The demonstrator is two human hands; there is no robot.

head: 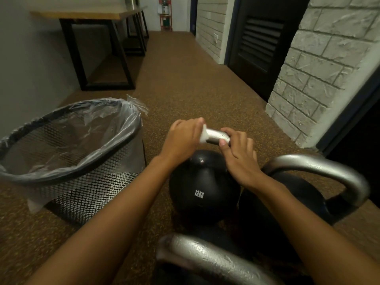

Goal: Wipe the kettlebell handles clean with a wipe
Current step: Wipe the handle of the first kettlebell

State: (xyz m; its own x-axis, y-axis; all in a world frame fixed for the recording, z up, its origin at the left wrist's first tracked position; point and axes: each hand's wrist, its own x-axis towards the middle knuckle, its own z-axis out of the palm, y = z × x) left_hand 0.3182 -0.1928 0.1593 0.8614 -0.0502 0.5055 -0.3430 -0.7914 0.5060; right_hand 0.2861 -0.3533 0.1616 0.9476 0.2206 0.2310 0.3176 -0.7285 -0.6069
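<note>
Wipe (204, 137), white, under left hand (181, 138); right hand (239, 156) bare; both tight round silver handle (216, 135).

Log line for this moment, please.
step: handle wipe | left hand: grips wipe round kettlebell handle | right hand: grips handle's other end | bin: at left

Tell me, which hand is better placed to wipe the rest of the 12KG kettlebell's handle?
Left, likely. The left hand holds the wipe against the handle; the right hand grips the handle's other end without a wipe.
</note>
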